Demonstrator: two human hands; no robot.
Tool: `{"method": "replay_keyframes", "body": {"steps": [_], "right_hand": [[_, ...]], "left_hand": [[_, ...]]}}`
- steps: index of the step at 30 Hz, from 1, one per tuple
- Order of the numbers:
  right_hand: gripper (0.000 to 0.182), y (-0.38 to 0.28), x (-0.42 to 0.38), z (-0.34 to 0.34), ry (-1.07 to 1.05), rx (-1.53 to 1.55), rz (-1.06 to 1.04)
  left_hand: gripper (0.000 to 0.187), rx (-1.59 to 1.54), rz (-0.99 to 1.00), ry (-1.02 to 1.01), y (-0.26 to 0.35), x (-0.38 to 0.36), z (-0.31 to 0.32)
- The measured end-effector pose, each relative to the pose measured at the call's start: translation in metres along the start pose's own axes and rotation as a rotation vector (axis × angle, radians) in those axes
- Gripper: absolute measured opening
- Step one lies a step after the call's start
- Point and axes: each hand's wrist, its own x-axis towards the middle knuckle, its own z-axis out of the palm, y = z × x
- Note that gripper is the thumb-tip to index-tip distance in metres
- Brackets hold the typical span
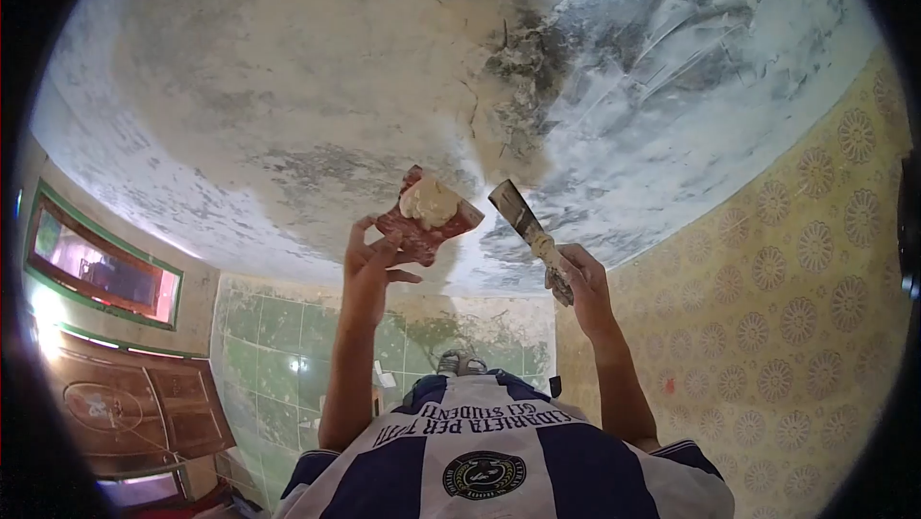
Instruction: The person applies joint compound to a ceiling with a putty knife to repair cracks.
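My left hand [367, 258] grips the edge of a stained red, flat scrap [413, 239] carrying a lump of cream-coloured putty [430, 203]. In my right hand [583, 281] is a putty knife [523, 218], its blade angled up and to the left. Dried residue coats its handle. The blade is a short gap to the right of the red scrap. Both hands are raised before a patchy wall [288, 87] with grey smears, dark stains and a crack, and the knife does not visibly touch it.
A yellow patterned wall [767, 298] stands on the right. At left are a green-framed window [104, 255] and a brown wooden door [134, 409]. Green floor tiles [278, 337], marked with pale residue, lie below, with my feet [461, 363] on them.
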Motion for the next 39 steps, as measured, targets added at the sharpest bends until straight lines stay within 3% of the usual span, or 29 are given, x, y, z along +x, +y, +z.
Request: {"method": "replay_keyframes", "body": {"steps": [5, 12, 23, 30, 33, 35, 36, 39], "right_hand": [[0.024, -0.011, -0.012, 0.020, -0.136, -0.162, 0.079], [0.026, 0.006, -0.003, 0.033, -0.147, -0.319, 0.142], [0.022, 0.034, 0.003, 0.031, -0.277, 0.046, 0.167], [0.024, 0.021, 0.011, 0.024, -0.317, 0.059, 0.102], [0.028, 0.015, 0.021, 0.020, -0.317, 0.053, 0.168], [0.031, 0.006, 0.019, 0.021, -0.282, -0.159, 0.112], [0.041, -0.002, 0.020, 0.021, -0.269, -0.198, 0.130], [0.037, -0.012, 0.024, 0.011, -0.329, -0.237, 0.131]], "left_hand": [[0.042, -0.100, -0.050, 0.060, -0.017, -0.025, 0.003], [0.040, -0.056, -0.027, 0.065, -0.027, -0.050, 0.015], [0.039, -0.014, 0.005, 0.139, -0.025, -0.062, 0.023], [0.042, -0.135, -0.005, 0.155, -0.036, -0.057, 0.015], [0.040, -0.188, 0.011, 0.159, -0.037, -0.059, 0.016], [0.039, -0.195, 0.014, 0.146, -0.035, -0.058, 0.020], [0.037, -0.201, -0.002, 0.153, -0.033, -0.058, 0.022], [0.032, -0.204, 0.025, 0.144, -0.035, -0.057, 0.022]]}}
